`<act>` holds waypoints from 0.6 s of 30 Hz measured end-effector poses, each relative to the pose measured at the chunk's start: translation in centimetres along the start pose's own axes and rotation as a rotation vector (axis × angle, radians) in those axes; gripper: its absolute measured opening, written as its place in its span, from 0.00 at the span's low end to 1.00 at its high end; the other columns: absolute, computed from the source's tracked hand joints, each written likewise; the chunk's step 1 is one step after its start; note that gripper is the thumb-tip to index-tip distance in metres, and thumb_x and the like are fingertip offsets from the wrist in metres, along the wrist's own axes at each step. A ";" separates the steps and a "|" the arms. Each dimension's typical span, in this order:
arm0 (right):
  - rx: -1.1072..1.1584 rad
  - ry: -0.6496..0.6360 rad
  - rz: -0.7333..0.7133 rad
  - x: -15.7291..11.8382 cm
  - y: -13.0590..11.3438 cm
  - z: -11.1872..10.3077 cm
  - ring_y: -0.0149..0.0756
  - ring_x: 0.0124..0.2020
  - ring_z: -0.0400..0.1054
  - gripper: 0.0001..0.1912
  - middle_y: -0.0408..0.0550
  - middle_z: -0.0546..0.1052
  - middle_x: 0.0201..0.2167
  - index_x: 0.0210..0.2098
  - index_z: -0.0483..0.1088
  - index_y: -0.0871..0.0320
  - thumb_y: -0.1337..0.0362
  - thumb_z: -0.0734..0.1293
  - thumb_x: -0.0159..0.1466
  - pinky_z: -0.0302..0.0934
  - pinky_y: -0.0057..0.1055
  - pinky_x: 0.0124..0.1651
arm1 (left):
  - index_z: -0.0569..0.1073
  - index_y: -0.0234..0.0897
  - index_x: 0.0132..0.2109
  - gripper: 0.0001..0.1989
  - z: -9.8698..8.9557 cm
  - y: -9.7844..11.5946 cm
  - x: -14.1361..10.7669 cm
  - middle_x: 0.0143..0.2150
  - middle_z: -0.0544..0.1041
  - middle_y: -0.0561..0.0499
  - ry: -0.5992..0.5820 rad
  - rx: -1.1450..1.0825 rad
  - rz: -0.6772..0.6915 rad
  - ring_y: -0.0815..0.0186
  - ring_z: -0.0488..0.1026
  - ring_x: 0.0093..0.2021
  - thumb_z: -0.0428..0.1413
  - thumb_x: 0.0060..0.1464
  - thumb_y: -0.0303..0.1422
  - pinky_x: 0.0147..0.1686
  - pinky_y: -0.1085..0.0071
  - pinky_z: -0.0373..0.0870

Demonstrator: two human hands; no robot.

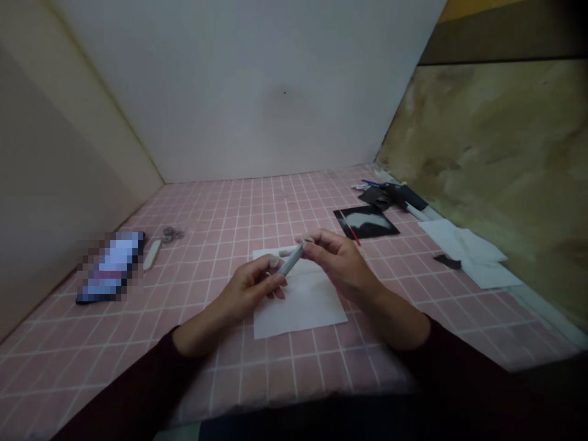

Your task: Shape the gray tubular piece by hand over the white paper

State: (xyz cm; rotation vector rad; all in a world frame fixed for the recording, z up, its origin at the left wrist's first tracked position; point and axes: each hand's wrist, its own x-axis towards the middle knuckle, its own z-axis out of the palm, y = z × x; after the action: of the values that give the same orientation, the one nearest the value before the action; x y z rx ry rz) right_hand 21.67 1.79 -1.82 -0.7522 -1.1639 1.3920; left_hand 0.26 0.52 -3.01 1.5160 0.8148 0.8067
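Note:
A grey bar-shaped piece (291, 260) is held at a slant between my two hands, above a white sheet of paper (298, 312). My left hand (257, 282) pinches its lower end between thumb and fingers. At the upper end, the fingers of my right hand (328, 254) are closed round the tip, with something small and greyish there that I cannot make out. Just behind the bar, another small grey piece (285, 252) lies on the paper's far part, partly hidden.
Left on the pink checked cloth (206, 245) are a phone (113, 266), a white strip (151, 254) and grey coiled bits (171, 234). Rightward lie a black sheet with white powder (367, 222), a red stick (355, 236), dark scraps (376, 197) and white papers (468, 251).

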 end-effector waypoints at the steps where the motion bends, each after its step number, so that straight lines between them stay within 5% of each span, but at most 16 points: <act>1: 0.025 0.006 0.009 0.0 0.1 0.1 0.31 0.38 0.71 0.08 0.42 0.77 0.34 0.36 0.79 0.55 0.59 0.76 0.59 0.66 0.34 0.49 | 0.71 0.34 0.40 0.09 0.0 0.0 0.0 0.36 0.74 0.52 -0.002 -0.012 -0.004 0.72 0.74 0.30 0.58 0.62 0.36 0.32 0.74 0.68; 11: -0.036 -0.045 0.034 -0.1 -0.1 -0.3 0.31 0.37 0.71 0.15 0.47 0.78 0.38 0.39 0.81 0.56 0.51 0.70 0.65 0.70 0.37 0.50 | 0.70 0.34 0.38 0.10 -0.1 0.7 0.0 0.35 0.75 0.52 -0.006 -0.033 -0.052 0.73 0.74 0.28 0.58 0.62 0.38 0.30 0.74 0.67; 18: -0.187 -0.017 -0.079 -0.1 -0.8 -0.4 0.36 0.44 0.75 0.11 0.47 0.81 0.41 0.44 0.81 0.53 0.57 0.72 0.64 0.70 0.40 0.53 | 0.71 0.33 0.40 0.11 -0.2 0.9 0.0 0.32 0.75 0.53 -0.052 -0.078 -0.078 0.73 0.72 0.26 0.59 0.61 0.38 0.28 0.75 0.65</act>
State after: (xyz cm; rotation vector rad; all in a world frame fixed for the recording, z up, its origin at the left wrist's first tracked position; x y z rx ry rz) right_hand 22.36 1.67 -1.23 -0.8173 -1.3365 1.2381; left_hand 0.10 0.55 -2.09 1.4221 0.7907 0.7302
